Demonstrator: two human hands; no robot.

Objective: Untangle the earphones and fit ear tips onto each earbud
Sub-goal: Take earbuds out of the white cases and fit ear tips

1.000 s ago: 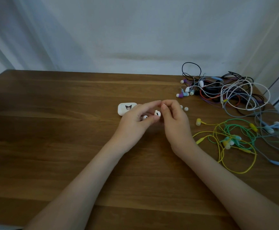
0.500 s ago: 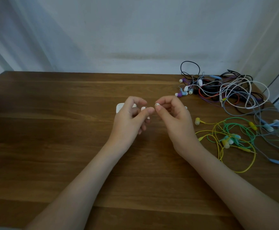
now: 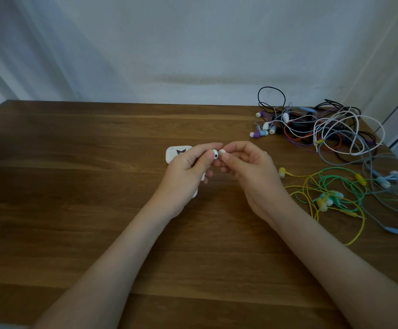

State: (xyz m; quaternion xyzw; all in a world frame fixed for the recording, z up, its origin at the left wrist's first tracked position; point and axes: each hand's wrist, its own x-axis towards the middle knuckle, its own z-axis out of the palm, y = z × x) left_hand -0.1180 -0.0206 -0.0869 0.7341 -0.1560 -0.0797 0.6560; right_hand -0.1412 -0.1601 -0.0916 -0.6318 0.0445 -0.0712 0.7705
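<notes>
While hands (image 3: 183, 174) (image 3: 252, 172) pinch both, earbud (image 3: 214, 153) (glossy) faces tip (image 3: 222, 152).

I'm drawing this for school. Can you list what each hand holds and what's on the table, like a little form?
Left hand: pinches a white earbud
Right hand: pinches a small white ear tip, right beside the earbud
Case: white, behind the left hand
Far right: tangled cable pile
Near right: yellow and green earphones
Table: brown wood

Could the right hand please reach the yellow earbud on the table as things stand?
Probably yes: only bare table separates the right hand from the yellow earbud, though its fingers pinch a white ear tip.
</notes>
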